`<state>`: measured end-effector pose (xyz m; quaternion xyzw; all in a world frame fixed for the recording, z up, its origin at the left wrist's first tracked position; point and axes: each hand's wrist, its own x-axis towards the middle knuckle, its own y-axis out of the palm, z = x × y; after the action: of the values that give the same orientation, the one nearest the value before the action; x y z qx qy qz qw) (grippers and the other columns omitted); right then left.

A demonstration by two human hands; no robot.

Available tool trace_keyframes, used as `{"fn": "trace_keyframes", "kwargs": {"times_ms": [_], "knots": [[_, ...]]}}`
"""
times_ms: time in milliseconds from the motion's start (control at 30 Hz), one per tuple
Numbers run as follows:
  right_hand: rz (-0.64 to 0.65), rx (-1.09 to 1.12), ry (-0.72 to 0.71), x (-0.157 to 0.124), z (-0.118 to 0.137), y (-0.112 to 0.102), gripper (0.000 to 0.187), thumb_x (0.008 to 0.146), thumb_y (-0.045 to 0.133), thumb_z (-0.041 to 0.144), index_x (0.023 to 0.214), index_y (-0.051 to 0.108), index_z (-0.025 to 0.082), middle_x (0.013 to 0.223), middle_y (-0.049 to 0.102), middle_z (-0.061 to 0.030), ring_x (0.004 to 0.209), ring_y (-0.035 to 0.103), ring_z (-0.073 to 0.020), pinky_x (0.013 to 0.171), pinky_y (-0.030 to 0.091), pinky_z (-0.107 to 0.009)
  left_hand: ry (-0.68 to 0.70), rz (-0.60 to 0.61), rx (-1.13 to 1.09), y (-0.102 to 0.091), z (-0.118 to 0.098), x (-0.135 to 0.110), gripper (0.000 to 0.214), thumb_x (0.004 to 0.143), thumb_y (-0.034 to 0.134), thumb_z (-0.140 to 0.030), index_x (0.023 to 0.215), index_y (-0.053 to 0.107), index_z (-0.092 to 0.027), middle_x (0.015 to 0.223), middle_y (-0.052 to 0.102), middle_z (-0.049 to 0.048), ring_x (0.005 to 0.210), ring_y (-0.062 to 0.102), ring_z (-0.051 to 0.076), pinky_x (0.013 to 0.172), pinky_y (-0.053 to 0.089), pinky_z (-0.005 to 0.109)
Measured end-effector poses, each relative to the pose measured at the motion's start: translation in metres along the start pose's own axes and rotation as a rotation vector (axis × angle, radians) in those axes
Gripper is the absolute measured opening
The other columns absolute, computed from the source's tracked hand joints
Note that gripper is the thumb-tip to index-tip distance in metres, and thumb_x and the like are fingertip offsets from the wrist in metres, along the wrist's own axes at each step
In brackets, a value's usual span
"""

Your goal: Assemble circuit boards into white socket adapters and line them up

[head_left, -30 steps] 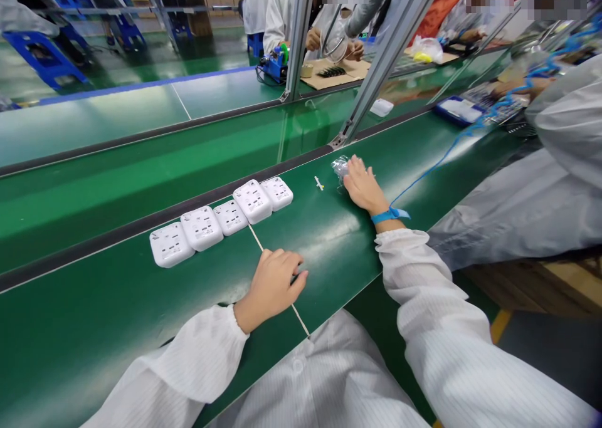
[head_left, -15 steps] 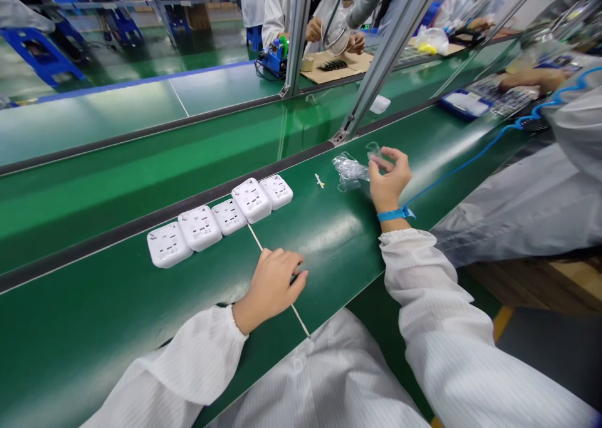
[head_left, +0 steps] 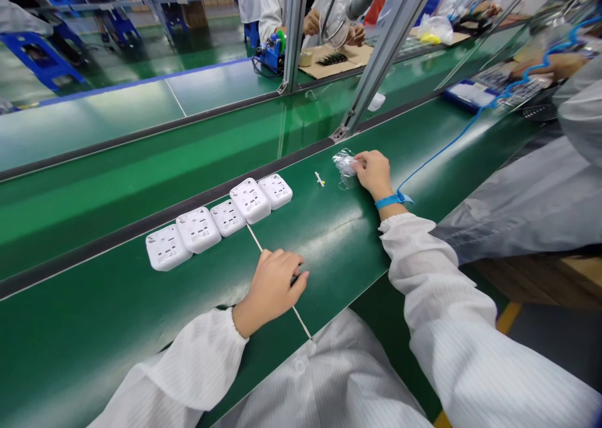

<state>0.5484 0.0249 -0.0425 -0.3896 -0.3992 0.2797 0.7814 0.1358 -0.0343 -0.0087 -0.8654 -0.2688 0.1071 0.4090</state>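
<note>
My left hand (head_left: 275,284) rests on the green bench top (head_left: 338,265), fingers loosely bent and thumb apart, with nothing visible in it. At the small pile of crumpled clear plastic (head_left: 344,161), my right hand (head_left: 374,172) has its fingertips pinched on the pile's right side. Whether it grips one piece or several cannot be made out. Just left of the pile lies a tiny white and yellow part (head_left: 320,179). Several white square socket-like units (head_left: 199,229) sit in a row beyond my left hand, their slotted faces up.
A metal post (head_left: 362,89) rises from the bench's far edge. The blue coiled cord (head_left: 446,143) runs from my right wristband across the bench. To the right, a co-worker's hand (head_left: 540,67) is near a blue tray (head_left: 470,94). Another person works across the line.
My right hand has come left and down onto the plastic pile; before, it held a clear piece up beside it. My left hand has stayed put.
</note>
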Motion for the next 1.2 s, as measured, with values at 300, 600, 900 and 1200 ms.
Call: {"fn": "trace_keyframes", "kwargs": {"times_ms": [300, 600, 900, 1200], "knots": [[-0.044, -0.355, -0.180, -0.006, 0.023, -0.004, 0.022, 0.098, 0.046, 0.023, 0.104, 0.066, 0.016, 0.115, 0.058, -0.0189, 0.111, 0.052, -0.0370, 0.088, 0.047, -0.049, 0.014, -0.009, 0.013, 0.001, 0.001, 0.000, 0.011, 0.099, 0.055, -0.029, 0.097, 0.060, -0.021, 0.083, 0.065, 0.0000, 0.081, 0.057, 0.019, 0.079, 0.033, 0.040], [0.209, -0.322, -0.399, -0.008, 0.018, -0.013, 0.027, 0.099, 0.044, 0.023, 0.097, 0.070, 0.016, 0.113, 0.068, -0.0165, 0.103, 0.061, -0.0321, 0.089, 0.048, -0.043, 0.041, -0.027, 0.074, 0.004, 0.003, -0.001, 0.009, 0.099, 0.057, -0.029, 0.098, 0.059, -0.020, 0.088, 0.067, 0.0026, 0.086, 0.059, 0.022, 0.079, 0.035, 0.041], [0.362, -0.336, -0.542, -0.006, 0.001, -0.017, 0.034, 0.101, 0.043, 0.038, 0.112, 0.065, 0.015, 0.123, 0.068, -0.0179, 0.110, 0.062, -0.0323, 0.094, 0.046, -0.046, 0.090, -0.030, 0.082, 0.004, 0.003, -0.005, 0.011, 0.101, 0.052, -0.027, 0.094, 0.057, -0.020, 0.089, 0.066, 0.0037, 0.087, 0.059, 0.023, 0.078, 0.035, 0.041], [0.381, 0.025, -0.342, 0.003, -0.010, -0.029, 0.040, 0.100, 0.042, 0.046, 0.111, 0.071, 0.021, 0.118, 0.073, -0.0105, 0.111, 0.065, -0.0293, 0.098, 0.049, -0.046, 0.114, -0.015, 0.131, 0.005, 0.004, -0.004, 0.012, 0.102, 0.051, -0.027, 0.095, 0.059, -0.021, 0.090, 0.065, 0.0033, 0.088, 0.056, 0.023, 0.079, 0.034, 0.041]]}}
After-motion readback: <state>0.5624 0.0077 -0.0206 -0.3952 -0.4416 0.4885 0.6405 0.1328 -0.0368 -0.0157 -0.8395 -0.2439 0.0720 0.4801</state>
